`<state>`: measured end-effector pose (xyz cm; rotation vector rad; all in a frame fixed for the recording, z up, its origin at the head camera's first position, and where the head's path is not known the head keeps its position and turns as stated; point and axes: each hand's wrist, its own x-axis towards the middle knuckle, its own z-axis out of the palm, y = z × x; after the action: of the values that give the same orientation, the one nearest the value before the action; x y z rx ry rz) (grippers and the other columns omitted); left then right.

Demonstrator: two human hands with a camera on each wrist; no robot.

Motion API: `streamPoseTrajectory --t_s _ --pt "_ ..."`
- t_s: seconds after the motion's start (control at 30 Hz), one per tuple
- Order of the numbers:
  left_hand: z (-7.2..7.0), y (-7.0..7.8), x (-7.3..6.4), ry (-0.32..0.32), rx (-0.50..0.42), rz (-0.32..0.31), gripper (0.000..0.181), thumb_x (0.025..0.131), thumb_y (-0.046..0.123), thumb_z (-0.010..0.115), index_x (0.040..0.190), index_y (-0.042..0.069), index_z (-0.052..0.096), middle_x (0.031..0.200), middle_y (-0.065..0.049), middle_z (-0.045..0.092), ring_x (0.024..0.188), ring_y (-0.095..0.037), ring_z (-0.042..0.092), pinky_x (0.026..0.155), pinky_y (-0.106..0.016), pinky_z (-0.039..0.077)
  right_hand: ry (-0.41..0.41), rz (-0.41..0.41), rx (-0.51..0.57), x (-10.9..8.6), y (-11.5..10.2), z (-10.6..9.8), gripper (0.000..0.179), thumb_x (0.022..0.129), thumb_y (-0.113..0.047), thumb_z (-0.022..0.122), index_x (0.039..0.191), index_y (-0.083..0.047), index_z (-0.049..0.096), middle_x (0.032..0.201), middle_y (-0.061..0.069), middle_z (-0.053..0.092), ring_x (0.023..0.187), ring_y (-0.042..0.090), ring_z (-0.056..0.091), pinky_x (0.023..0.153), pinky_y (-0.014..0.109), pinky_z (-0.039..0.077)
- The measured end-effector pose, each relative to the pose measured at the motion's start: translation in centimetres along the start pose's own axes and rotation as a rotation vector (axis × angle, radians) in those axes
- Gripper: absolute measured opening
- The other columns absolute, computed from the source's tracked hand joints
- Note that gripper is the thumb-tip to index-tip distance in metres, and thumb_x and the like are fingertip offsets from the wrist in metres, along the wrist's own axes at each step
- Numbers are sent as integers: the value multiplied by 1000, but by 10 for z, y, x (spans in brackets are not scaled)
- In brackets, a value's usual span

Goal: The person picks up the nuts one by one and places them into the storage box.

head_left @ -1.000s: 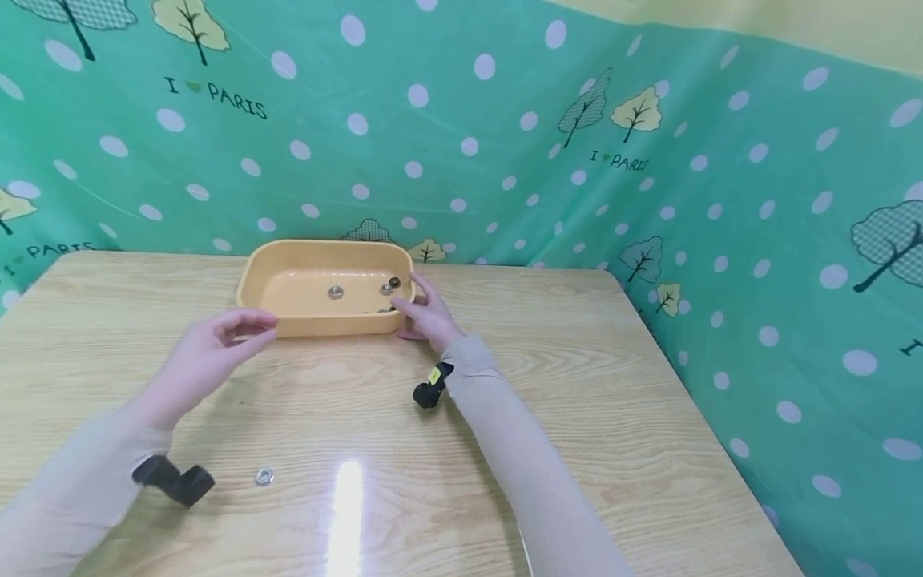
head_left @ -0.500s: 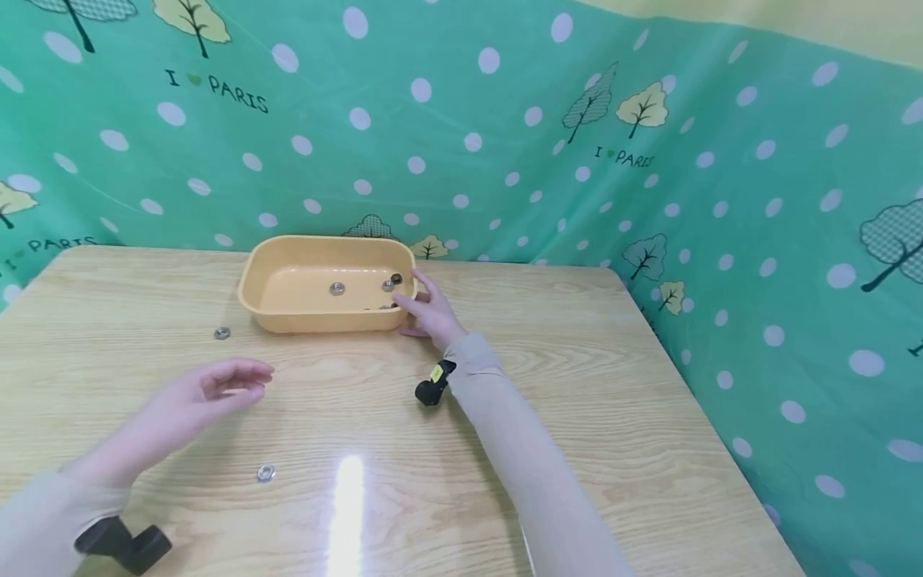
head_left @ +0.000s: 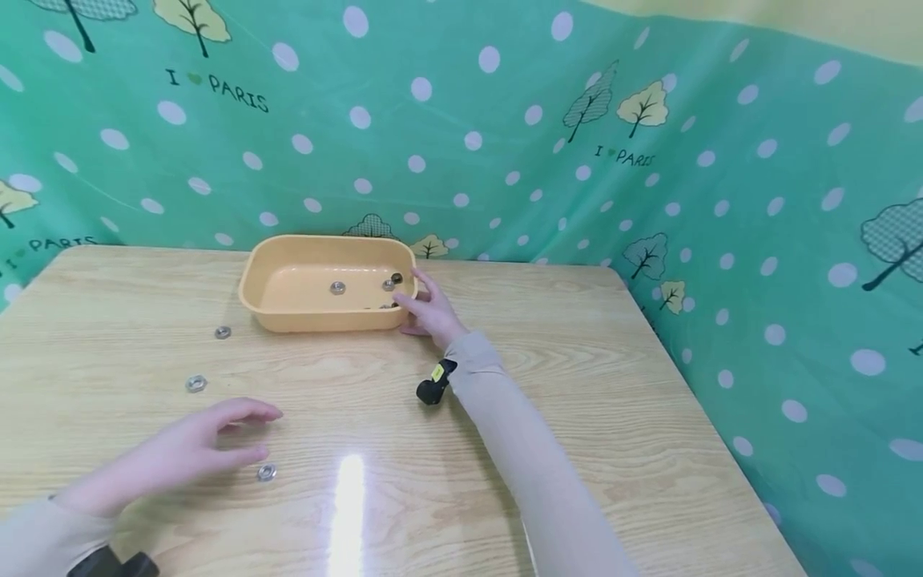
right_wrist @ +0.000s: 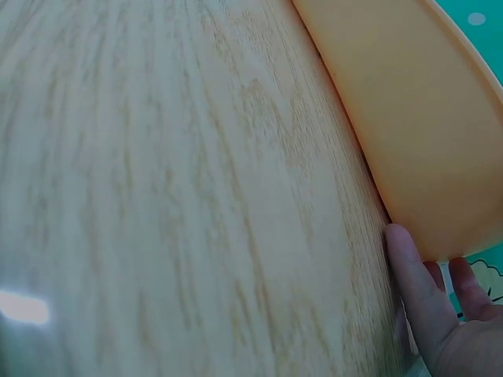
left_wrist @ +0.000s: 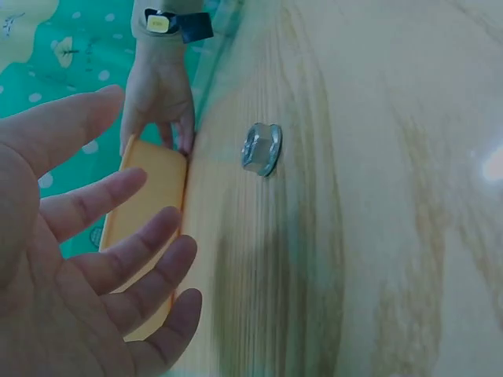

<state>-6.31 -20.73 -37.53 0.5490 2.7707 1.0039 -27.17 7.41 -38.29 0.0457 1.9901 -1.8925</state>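
My left hand (head_left: 195, 449) hovers low over the table with fingers apart and nothing in them. Close by its thumb lies a silver flange nut (head_left: 266, 473). A nut with a wide flange (left_wrist: 262, 149) shows beyond the fingers in the left wrist view. Farther back are a second nut (head_left: 196, 384) and a third nut (head_left: 223, 332), left of the peach plastic bin (head_left: 332, 322). My right hand (head_left: 435, 315) grips the right end of that bin, its thumb along the wall (right_wrist: 409, 275). Inside the bin rest several nuts, one a silver nut (head_left: 337, 288) near the middle.
The bin stands near the back edge of the wood-grain table (head_left: 577, 385). A green dotted curtain (head_left: 469, 120) hangs behind and on the right. A bright light reflection (head_left: 348, 513) crosses the table's front.
My left hand has come back from the bin's left front corner toward the near nut, its fingers spreading. The two left nuts came into view as it moved. The right hand stays at the bin.
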Motion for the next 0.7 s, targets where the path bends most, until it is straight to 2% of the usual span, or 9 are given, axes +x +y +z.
streamPoseTrajectory --t_s 0.1,0.23,0.33,0.43,0.6,0.7 --pt "5 -1 -3 -35 45 28 43 82 35 73 120 20 60 121 0 61 110 0 52 89 -31 53 -2 1 1 -1 0 0 70 89 -22 68 146 -37 31 141 16 40 119 33 54 78 38 62" --pt "11 -2 -5 -60 98 141 44 80 38 73 119 23 60 120 -1 59 111 -5 52 89 -33 53 -2 -8 7 0 1 -2 70 89 -22 68 146 -37 31 140 16 40 119 33 54 78 38 62" --pt "15 -3 -6 -47 136 218 45 78 39 75 118 21 62 118 -2 58 108 -7 52 86 -35 54 0 -16 10 1 1 -2 70 88 -21 68 146 -36 31 139 17 41 118 33 54 78 38 62" --pt "18 -3 -7 -35 176 229 48 76 42 75 117 20 62 118 -3 57 107 -11 53 85 -39 55 -3 -13 6 0 1 -2 70 88 -21 68 146 -36 31 138 17 42 117 32 55 77 38 62" --pt "24 2 -9 -3 304 265 49 72 43 77 114 21 64 118 -5 56 102 -26 56 81 -42 55 -7 -10 2 1 2 -1 70 89 -21 68 146 -36 31 138 16 42 116 32 55 77 38 62" --pt "26 6 -10 1 344 270 49 70 39 79 113 22 64 118 -5 56 101 -27 56 79 -43 55 -6 -13 1 1 2 -1 70 89 -21 68 146 -36 31 138 16 41 117 33 55 77 38 62"
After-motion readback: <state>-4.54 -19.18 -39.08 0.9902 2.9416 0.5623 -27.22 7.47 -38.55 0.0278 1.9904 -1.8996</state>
